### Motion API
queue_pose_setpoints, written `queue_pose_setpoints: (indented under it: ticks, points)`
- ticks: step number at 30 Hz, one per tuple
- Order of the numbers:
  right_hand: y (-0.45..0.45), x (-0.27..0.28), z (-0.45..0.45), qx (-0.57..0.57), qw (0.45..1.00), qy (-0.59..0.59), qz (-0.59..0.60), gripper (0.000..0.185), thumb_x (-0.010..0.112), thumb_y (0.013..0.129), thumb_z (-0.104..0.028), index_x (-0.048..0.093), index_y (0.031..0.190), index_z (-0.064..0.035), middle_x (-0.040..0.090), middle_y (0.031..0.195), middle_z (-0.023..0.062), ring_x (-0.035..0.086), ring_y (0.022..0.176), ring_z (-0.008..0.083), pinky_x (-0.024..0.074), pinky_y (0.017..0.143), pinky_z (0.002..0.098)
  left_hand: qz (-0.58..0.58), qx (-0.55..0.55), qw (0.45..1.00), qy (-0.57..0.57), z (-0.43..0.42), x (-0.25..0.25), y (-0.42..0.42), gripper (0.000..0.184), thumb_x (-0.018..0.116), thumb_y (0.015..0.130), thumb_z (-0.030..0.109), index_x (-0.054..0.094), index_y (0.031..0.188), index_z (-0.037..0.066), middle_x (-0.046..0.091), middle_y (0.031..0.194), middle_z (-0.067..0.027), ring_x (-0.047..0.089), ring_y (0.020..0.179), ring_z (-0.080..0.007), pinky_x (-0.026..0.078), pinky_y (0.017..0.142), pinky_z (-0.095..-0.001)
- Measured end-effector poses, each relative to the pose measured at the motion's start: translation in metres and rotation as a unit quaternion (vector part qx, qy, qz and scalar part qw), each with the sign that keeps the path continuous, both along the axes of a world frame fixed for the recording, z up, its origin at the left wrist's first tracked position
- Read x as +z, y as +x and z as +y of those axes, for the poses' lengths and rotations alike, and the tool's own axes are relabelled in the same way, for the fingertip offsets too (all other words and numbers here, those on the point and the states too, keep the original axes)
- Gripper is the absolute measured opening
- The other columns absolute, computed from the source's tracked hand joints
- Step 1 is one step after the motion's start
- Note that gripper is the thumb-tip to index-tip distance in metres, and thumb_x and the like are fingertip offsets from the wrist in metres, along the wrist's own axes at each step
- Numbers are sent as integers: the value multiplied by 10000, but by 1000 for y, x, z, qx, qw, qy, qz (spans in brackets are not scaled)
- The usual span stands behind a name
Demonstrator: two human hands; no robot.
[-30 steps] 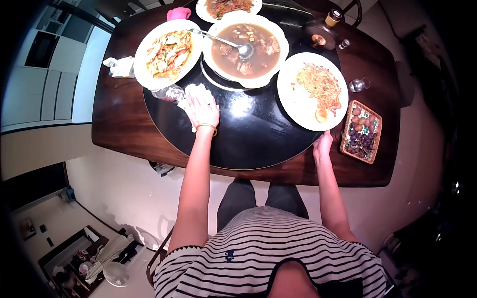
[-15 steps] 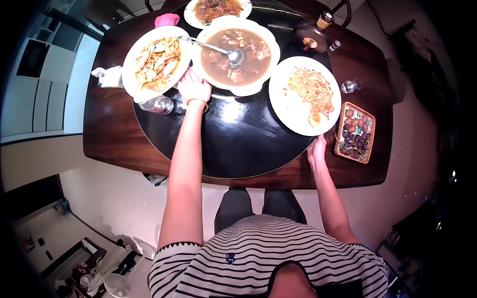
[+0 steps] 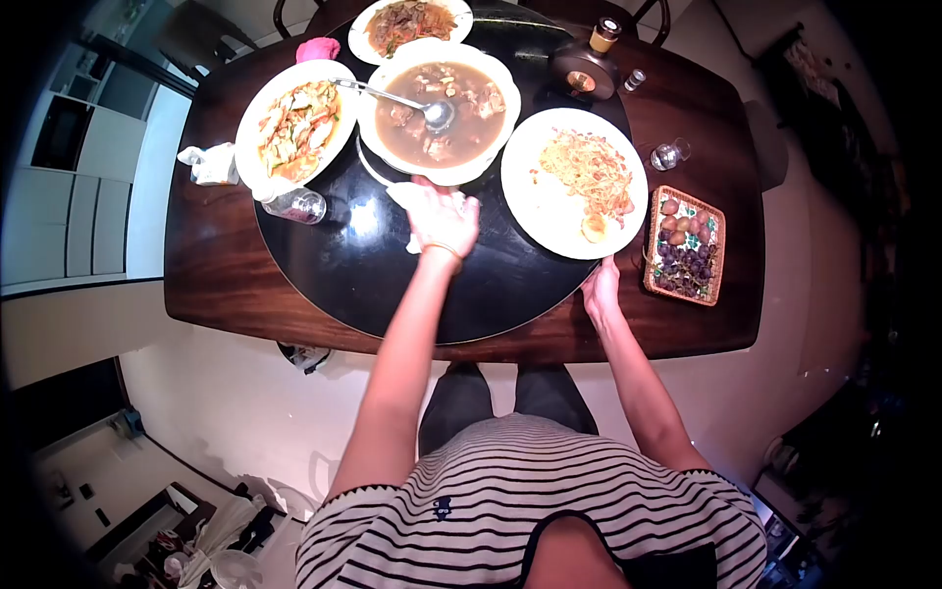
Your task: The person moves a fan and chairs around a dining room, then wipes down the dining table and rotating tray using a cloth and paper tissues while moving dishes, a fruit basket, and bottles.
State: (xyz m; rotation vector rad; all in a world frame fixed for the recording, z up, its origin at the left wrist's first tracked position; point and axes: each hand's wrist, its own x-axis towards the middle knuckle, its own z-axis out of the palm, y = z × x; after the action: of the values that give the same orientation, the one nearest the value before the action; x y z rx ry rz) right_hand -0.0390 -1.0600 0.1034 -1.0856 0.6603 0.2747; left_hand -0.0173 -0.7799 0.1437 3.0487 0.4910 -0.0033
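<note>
My left hand (image 3: 444,218) lies low over the black turntable (image 3: 329,260), just in front of the soup bowl (image 3: 365,126), with its fingers stretched out. Some white material, perhaps tissue (image 3: 413,244), peeks out beside the palm; the rest is covered by the hand. A metal ladle (image 3: 438,115) rests in the bowl's brown broth with meat. At the near rim of a large white plate (image 3: 530,201) of noodles, my right hand (image 3: 601,287) has its fingers closed, their tips partly hidden by the plate.
On the left are a plate of stir-fry (image 3: 296,128), a clear glass (image 3: 297,206) and a tissue pack (image 3: 210,165). A noodle dish (image 3: 407,27) stands behind. To the right are a dark bottle (image 3: 584,71), a glass (image 3: 671,154) and a fruit basket (image 3: 652,257).
My left hand has moved right and toward me, from between the stir-fry and soup to the near side of the soup bowl. My right hand stays at the noodle plate. The view has shifted slightly.
</note>
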Motion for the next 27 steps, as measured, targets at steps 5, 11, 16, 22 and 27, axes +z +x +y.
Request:
queue_pose_setpoints:
  ticks: [5, 11, 16, 22, 27]
  points:
    - [0, -2, 3, -17, 1000, 10, -6, 470, 330, 994, -443, 443, 1249, -65, 598, 1127, 81, 607, 924, 205, 524, 718, 362, 18, -35, 980, -193, -35, 6, -4, 739, 395, 890, 470, 251, 1427, -17, 221, 1507, -161, 128, 1416, -303, 94, 1127, -492]
    - [0, -10, -12, 17, 1000, 4, -2, 431, 350, 991, -435, 499, 1149, -62, 643, 919, 90, 626, 732, 182, 518, 608, 332, -41, -155, 976, -146, -63, 11, -47, 624, 403, 903, 369, 317, 1403, 6, 225, 1510, -131, 266, 1359, -324, 181, 1100, -496]
    - [0, 9, 5, -27, 1000, 8, -6, 408, 375, 985, -438, 509, 1087, -67, 622, 846, 63, 604, 670, 166, 525, 598, 336, -18, -226, 957, -180, -58, 24, -96, 638, 499, 872, 326, 316, 1393, 5, 360, 1428, -169, 330, 1324, -314, 245, 1073, -452]
    - [-2, 9, -19, -59, 982, -180, 2, 275, 512, 948, -320, 581, 949, -53, 635, 816, 56, 594, 597, 114, 479, 505, 228, -90, -182, 956, -211, -43, 27, -39, 448, 623, 791, 237, 516, 1189, 61, 557, 1100, -159, 565, 961, -336, 468, 801, -442]
    - [5, 74, -31, 55, 995, -34, -70, 329, 566, 883, -164, 513, 1190, -59, 639, 970, 95, 652, 779, 182, 503, 614, 244, -165, -150, 962, -160, -50, -1, -23, 340, 595, 779, 164, 592, 1103, 60, 559, 960, -105, 579, 893, -286, 496, 734, -395]
